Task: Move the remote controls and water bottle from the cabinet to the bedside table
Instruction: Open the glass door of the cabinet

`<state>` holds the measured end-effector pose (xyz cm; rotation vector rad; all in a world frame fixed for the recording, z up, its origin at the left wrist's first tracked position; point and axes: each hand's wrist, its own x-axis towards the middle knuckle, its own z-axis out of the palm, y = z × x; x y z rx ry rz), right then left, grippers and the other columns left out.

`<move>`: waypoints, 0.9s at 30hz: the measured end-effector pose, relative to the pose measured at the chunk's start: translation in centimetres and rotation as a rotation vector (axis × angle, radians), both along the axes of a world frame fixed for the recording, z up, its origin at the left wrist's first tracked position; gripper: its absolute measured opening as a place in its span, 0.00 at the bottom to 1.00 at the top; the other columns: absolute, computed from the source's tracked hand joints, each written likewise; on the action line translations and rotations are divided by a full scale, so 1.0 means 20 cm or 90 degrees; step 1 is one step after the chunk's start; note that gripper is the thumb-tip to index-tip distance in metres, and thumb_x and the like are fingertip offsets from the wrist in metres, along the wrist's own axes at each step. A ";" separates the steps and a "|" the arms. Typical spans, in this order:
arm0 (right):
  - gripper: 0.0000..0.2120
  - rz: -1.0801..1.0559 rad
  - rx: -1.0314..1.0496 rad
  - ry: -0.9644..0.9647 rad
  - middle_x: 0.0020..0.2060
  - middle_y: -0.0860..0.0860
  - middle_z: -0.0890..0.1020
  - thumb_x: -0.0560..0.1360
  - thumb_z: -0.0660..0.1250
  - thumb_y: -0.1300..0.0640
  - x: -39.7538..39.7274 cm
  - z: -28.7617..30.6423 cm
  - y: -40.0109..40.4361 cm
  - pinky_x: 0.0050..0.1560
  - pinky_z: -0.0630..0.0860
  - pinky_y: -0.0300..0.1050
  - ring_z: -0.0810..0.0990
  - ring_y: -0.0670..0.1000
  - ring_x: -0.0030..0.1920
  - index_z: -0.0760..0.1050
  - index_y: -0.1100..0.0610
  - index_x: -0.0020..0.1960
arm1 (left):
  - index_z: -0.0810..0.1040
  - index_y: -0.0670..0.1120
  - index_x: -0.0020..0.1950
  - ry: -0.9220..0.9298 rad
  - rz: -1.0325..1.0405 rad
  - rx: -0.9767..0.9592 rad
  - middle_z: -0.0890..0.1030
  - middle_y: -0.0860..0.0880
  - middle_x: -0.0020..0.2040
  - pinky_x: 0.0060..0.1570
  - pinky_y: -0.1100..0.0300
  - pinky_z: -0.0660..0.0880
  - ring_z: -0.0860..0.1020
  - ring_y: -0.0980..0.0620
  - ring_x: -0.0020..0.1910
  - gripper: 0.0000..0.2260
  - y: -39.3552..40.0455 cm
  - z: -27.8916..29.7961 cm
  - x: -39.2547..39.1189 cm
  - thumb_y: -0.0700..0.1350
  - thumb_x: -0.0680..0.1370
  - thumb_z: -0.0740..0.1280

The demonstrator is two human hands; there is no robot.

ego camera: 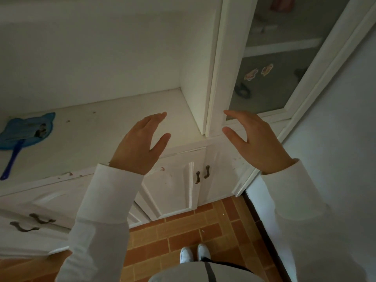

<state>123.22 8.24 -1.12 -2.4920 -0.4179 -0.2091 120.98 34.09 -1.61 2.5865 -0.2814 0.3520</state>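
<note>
**Head view — both hands empty, nothing to carry in sight**

Head view: left hand [140,142] and right hand [255,139] raised, spread wide, holding nothing, in front of cabinet [122,119]. No remotes, no bottle visible — only a blue swatter [22,133] lying on the shelf. Bedside table out of view too. Frosted door [284,64] at right, blurred shapes behind, not identifiable. Judging ahead: remotes probably light, stiff, best pinched across the middle; bottle likely heavier and slick, best wrapped around the body.
</note>
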 end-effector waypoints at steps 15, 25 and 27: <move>0.22 -0.012 0.071 -0.259 0.66 0.49 0.74 0.78 0.59 0.46 0.28 0.65 -0.07 0.69 0.68 0.52 0.71 0.50 0.67 0.67 0.52 0.70 | 0.67 0.47 0.71 -0.220 -0.076 -0.008 0.73 0.48 0.67 0.64 0.56 0.69 0.73 0.49 0.65 0.21 -0.19 0.50 0.36 0.49 0.78 0.62; 0.20 -0.032 0.122 -0.458 0.64 0.49 0.76 0.79 0.59 0.49 0.47 1.17 -0.07 0.63 0.68 0.39 0.73 0.46 0.62 0.68 0.54 0.69 | 0.66 0.48 0.71 -0.375 -0.106 -0.044 0.73 0.50 0.68 0.65 0.61 0.66 0.71 0.52 0.66 0.21 -0.33 0.93 0.56 0.49 0.79 0.61; 0.20 -0.036 0.115 -0.483 0.64 0.49 0.75 0.79 0.59 0.49 0.50 1.23 -0.07 0.63 0.67 0.36 0.73 0.45 0.62 0.68 0.55 0.69 | 0.67 0.47 0.71 -0.399 -0.114 -0.062 0.74 0.49 0.67 0.65 0.63 0.65 0.71 0.52 0.65 0.21 -0.36 0.97 0.59 0.48 0.79 0.62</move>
